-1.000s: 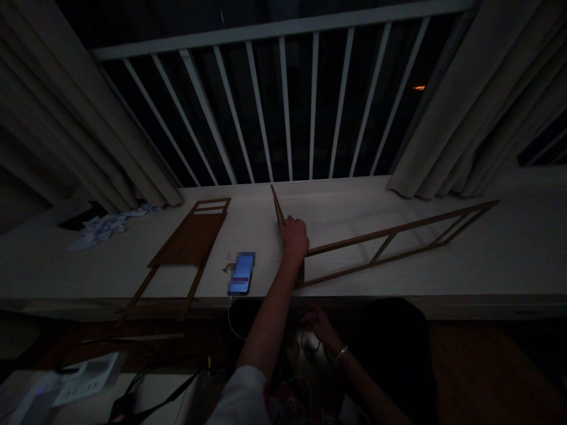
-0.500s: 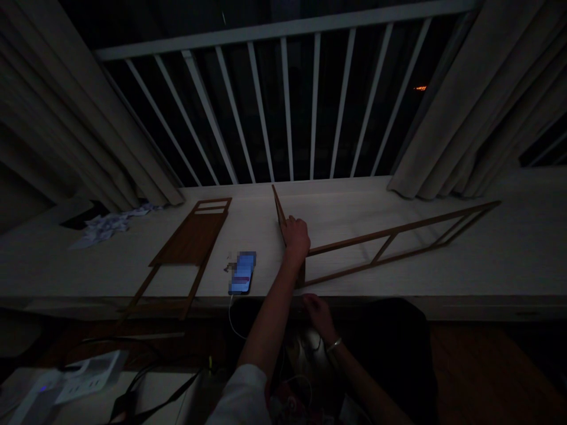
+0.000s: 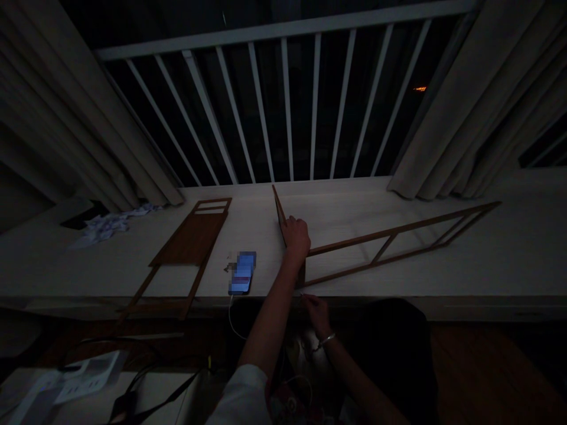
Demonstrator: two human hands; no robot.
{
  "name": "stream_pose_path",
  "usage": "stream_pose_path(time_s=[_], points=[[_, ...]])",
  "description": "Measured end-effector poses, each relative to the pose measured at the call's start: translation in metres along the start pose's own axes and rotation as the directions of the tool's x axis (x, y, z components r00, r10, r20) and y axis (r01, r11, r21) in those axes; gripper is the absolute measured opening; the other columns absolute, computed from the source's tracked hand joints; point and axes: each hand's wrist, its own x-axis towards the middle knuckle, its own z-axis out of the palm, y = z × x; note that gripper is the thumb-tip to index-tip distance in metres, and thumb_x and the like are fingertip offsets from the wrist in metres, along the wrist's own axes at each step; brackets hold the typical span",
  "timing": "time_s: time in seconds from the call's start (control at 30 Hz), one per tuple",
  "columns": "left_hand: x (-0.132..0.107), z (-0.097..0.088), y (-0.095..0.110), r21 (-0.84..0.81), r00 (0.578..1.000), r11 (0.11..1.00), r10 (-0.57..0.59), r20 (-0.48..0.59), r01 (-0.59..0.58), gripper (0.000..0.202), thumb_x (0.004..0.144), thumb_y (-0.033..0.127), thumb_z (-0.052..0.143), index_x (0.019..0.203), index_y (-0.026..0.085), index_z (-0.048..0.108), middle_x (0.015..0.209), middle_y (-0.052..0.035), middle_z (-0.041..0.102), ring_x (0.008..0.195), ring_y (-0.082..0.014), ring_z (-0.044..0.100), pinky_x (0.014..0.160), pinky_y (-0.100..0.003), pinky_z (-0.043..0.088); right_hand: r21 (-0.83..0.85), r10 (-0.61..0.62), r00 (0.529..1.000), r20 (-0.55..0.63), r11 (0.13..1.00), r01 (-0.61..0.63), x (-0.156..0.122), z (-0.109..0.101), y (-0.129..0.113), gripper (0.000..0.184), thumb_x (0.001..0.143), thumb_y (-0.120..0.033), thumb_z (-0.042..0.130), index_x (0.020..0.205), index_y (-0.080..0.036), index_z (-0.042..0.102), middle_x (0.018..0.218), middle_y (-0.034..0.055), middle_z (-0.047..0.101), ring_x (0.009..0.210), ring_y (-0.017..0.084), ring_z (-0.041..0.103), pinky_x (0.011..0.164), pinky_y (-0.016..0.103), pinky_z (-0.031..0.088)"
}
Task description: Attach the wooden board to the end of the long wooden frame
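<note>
Our left hand (image 3: 296, 236) has its fingers wrapped around the left end of a wooden frame (image 3: 390, 232), which stands tilted on its edge on the white ledge (image 3: 469, 265). Our right hand (image 3: 317, 311), a bracelet (image 3: 326, 340) at the wrist, is just beside the frame's near corner, at the near edge of the ledge. Its thumb and fingertips are drawn narrowly together; in this dim light we cannot tell whether something small is between them.

From our left grip the frame's two long rails run right, with crosspieces between them. To the left of the hands lies a phone (image 3: 243, 273) with its screen lit and a white cable (image 3: 231, 319) at its near end. Farther left, a second wooden piece (image 3: 190, 239) with a solid panel lies flat, its legs reaching past the near edge. At the far left we see a crumpled pale heap (image 3: 105, 229). A white railing (image 3: 287, 28) rises beyond the ledge, between a left curtain (image 3: 84, 106) and a right curtain (image 3: 478, 100). Near left sits a white power strip (image 3: 93, 378).
</note>
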Motion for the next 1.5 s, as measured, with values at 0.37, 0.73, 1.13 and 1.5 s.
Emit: stream_pose_path(time_s=[0.37, 0.73, 1.13, 1.5], points=[[0.0, 0.001, -0.001, -0.019, 1.0, 1.0, -0.001, 0.002, 0.001, 0.024, 0.077, 0.006, 0.038, 0.097, 0.01, 0.051, 0.112, -0.0169, 0.048, 0.108, -0.0243, 0.041, 0.092, -0.041, 0.024, 0.157, 0.092, 0.994, 0.058, 0.982, -0.1, -0.012, 0.017, -0.013, 0.033, 0.06, -0.043, 0.06, 0.075, -0.015, 0.066, 0.069, 0.0053, 0.067, 0.059, 0.017, 0.06, 0.053, 0.027, 0.047], [-0.001, 0.002, -0.001, -0.015, 1.0, 1.0, 0.0, -0.017, 0.0, 0.023, 0.077, 0.007, 0.037, 0.095, 0.009, 0.051, 0.111, -0.0165, 0.048, 0.105, -0.0239, 0.043, 0.09, -0.039, 0.027, 0.101, -0.089, 0.99, 0.108, 0.992, 0.078, -0.021, 0.009, -0.022, 0.027, 0.066, -0.04, 0.057, 0.081, -0.017, 0.059, 0.068, 0.0019, 0.063, 0.063, 0.016, 0.058, 0.056, 0.025, 0.045], [0.0, 0.002, -0.002, -0.041, 1.0, 0.999, 0.005, 0.008, -0.005, 0.024, 0.077, 0.006, 0.038, 0.097, 0.011, 0.051, 0.109, -0.0156, 0.048, 0.106, -0.0234, 0.042, 0.091, -0.04, 0.025, -0.079, -0.218, 0.95, 0.224, 0.967, 0.241, -0.023, -0.001, -0.027, 0.027, 0.073, -0.041, 0.053, 0.089, -0.019, 0.06, 0.084, 0.0059, 0.065, 0.078, 0.02, 0.061, 0.072, 0.032, 0.047], [0.0, 0.001, -0.002, -0.032, 1.0, 0.999, -0.002, 0.008, 0.002, 0.024, 0.078, 0.007, 0.037, 0.096, 0.011, 0.051, 0.11, -0.0162, 0.048, 0.107, -0.0234, 0.042, 0.091, -0.04, 0.026, -0.259, -0.314, 0.938, 0.151, 0.903, 0.344, -0.021, -0.004, -0.031, 0.019, 0.08, -0.037, 0.044, 0.083, -0.021, 0.053, 0.071, 0.0034, 0.063, 0.067, 0.017, 0.06, 0.061, 0.027, 0.044]])
